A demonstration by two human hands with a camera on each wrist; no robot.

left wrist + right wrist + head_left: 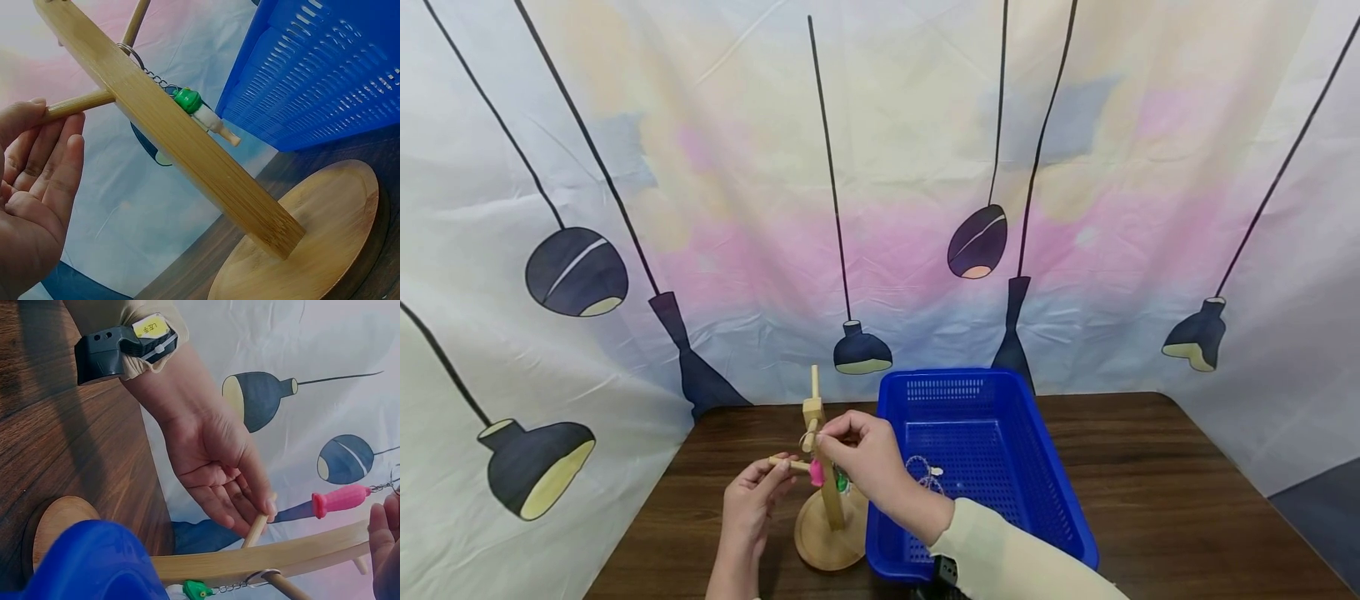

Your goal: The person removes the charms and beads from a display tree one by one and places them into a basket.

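Note:
A wooden stand with side pegs [832,498] stands on the table. My left hand [751,500] pinches one peg [78,106] near its free end with thumb and fingers. My right hand [872,462] is at an upper peg [810,435], pinching the metal ring of a keychain with a pink pendant [340,500]. The pink piece hangs below the ring on a short chain; whether the ring is around the peg I cannot tell. Another keychain, with a green and white figure [187,100], hangs by its ring from a peg across the post.
Right beside the stand is a blue plastic basket [1067,517] with perforated walls. Inside it lie beaded keychains [917,468], partly hidden by my right arm. The stand's round base [816,546] rests on the brown wooden table [1172,500]. Behind hangs a cloth printed with lamps.

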